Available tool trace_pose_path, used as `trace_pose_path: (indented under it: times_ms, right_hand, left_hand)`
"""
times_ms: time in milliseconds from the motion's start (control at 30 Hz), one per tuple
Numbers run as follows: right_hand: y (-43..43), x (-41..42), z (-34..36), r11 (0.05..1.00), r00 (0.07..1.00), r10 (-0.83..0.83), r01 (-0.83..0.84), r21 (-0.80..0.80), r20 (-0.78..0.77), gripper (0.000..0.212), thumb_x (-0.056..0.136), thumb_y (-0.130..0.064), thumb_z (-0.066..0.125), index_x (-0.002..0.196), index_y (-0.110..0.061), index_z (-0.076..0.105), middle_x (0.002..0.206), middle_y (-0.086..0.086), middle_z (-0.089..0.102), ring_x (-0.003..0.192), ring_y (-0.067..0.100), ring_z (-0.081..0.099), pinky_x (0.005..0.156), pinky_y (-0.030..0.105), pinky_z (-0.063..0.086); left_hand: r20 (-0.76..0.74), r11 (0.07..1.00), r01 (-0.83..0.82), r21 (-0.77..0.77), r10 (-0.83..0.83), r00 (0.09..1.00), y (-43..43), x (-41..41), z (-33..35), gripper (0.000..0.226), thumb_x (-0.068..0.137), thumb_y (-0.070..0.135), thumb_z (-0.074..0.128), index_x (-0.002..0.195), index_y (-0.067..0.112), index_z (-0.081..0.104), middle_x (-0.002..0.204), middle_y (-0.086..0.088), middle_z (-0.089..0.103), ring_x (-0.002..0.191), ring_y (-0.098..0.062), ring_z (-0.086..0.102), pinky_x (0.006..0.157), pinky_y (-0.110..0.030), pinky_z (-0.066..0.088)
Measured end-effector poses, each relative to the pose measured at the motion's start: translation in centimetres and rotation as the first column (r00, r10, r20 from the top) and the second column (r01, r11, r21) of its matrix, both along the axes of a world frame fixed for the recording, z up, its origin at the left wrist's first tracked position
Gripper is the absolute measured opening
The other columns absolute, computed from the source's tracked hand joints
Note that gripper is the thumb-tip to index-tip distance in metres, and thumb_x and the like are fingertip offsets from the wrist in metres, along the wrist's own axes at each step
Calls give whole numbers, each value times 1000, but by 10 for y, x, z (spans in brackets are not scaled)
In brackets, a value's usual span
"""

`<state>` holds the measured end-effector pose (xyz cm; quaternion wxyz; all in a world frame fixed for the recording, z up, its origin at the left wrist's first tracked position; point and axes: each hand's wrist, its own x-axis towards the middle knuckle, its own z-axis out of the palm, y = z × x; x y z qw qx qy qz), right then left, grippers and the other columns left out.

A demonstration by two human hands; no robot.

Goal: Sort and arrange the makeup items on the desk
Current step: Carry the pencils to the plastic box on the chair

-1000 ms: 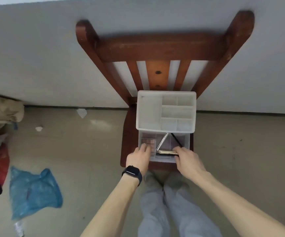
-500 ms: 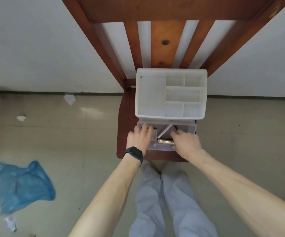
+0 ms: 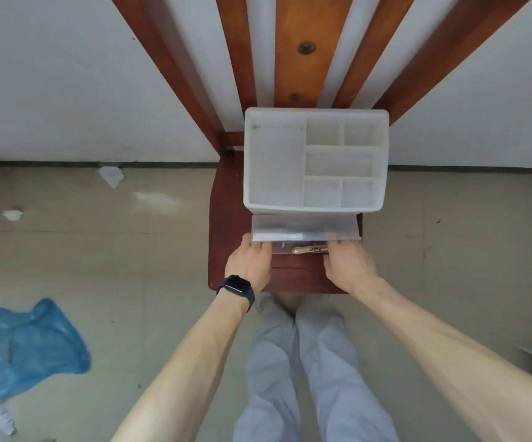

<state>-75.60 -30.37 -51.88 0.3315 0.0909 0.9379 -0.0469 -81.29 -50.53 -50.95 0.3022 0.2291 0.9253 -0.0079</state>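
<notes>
**Both hands at the organiser's drawer front**

A white, frosted-plastic organiser box (image 3: 274,167) sits on the worn, red-brown wooden seat of a slat-back chair (image 3: 226,224). Its open top is divided into one long bay and five smaller bays, with ribbed floors.

A clear, smooth plastic drawer (image 3: 306,228) juts a little from the organiser's near side. A slim, shiny gold metal tube (image 3: 309,249) lies crosswise against the drawer's front wall. The dark marks on the tube are too small to read.

The left hand (image 3: 248,264) has its fingers fairly straight, with the tips flat against the drawer's left front corner. The wrist carries a black, square-faced smartwatch (image 3: 236,287) with a blank screen.

The right hand (image 3: 351,266) is at the right front corner with its fingers bent. Whether they hook the drawer edge or only press it cannot be told.

On the floor to the left lies a crumpled blue plastic bag (image 3: 25,346).
</notes>
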Motion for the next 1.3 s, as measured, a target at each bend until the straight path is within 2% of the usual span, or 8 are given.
trace_pose_path:
  times_ms: [167, 367, 567, 733, 867, 1000, 1133, 1300]
  right_hand:
    - [-2, 10, 8, 999, 999, -30, 29, -30, -30, 32, 94, -14, 57, 125, -5, 56, 113, 15, 67, 99, 34, 63, 70, 36, 40]
    - [-3, 13, -7, 996, 994, 57, -51, -68, 90, 57, 85, -3, 60, 140, -8, 44, 126, 13, 60, 110, 33, 58, 80, 37, 42]
    - [-1, 5, -57, 992, 992, 117, -114, -56, 53, 58, 88, -45, 59, 138, -18, 50, 132, 5, 59, 123, 26, 53, 105, 45, 30]
    - [-2, 32, -69, 960, 960, 278, -279, -10, -44, 53, 84, -65, 49, 118, -29, 68, 118, -3, 67, 117, 23, 56, 108, 57, 12]
    - [-3, 49, -70, 954, 952, 294, -297, -29, -81, 45, 89, -58, 56, 119, -26, 68, 114, -2, 69, 109, 24, 60, 106, 55, 17]
    - [-7, 42, -72, 945, 946, 323, -323, 40, 17, 41, 86, -47, 67, 117, -21, 63, 111, 3, 67, 105, 28, 60, 106, 57, 19]
    - [-19, 33, -73, 928, 932, 351, -359, 100, 85, 27, 86, -12, 55, 112, -14, 64, 108, 7, 68, 105, 32, 58, 111, 54, 17]
    - [-21, 36, -73, 940, 942, 333, -336, 68, 53, 22, 90, -15, 54, 111, -13, 63, 105, 6, 68, 96, 29, 63, 109, 47, 30]
  left_hand:
    - [89, 998, -58, 36, 55, 994, -8, 4, 1, 50, 84, -8, 54, 130, 8, 46, 118, -13, 61, 110, -32, 46, 62, -36, 38]
    - [238, 994, -105, 31, 95, 967, -8, 3, -13, 45, 86, 1, 56, 129, 8, 44, 127, -15, 52, 108, -33, 44, 67, -39, 39]
    - [126, 998, -66, -9, 66, 990, -6, -6, -54, 51, 87, 3, 49, 136, 13, 46, 137, -10, 47, 119, -33, 42, 84, -41, 43]
    - [-15, 970, 193, -147, -198, 980, -9, 17, -66, 50, 98, 41, 43, 140, 15, 49, 151, -13, 39, 146, -39, 15, 116, -56, 11]
    - [-42, 957, 189, -218, -203, 978, -7, 29, -74, 48, 101, 26, 39, 148, 14, 36, 156, -15, 30, 150, -37, 6, 115, -59, 12]
    - [-82, 943, 203, -263, -231, 969, 0, 29, -77, 38, 100, 19, 39, 137, 13, 45, 150, -16, 38, 148, -39, 14, 115, -58, 16]
    - [-104, 940, 200, -277, -236, 966, 2, 25, -78, 36, 98, 22, 44, 133, 13, 49, 149, -15, 40, 146, -38, 19, 115, -57, 18]
    - [-118, 943, 213, -255, -249, 961, 0, 27, -78, 33, 98, 14, 35, 128, 12, 49, 141, -14, 48, 146, -37, 21, 115, -55, 20]
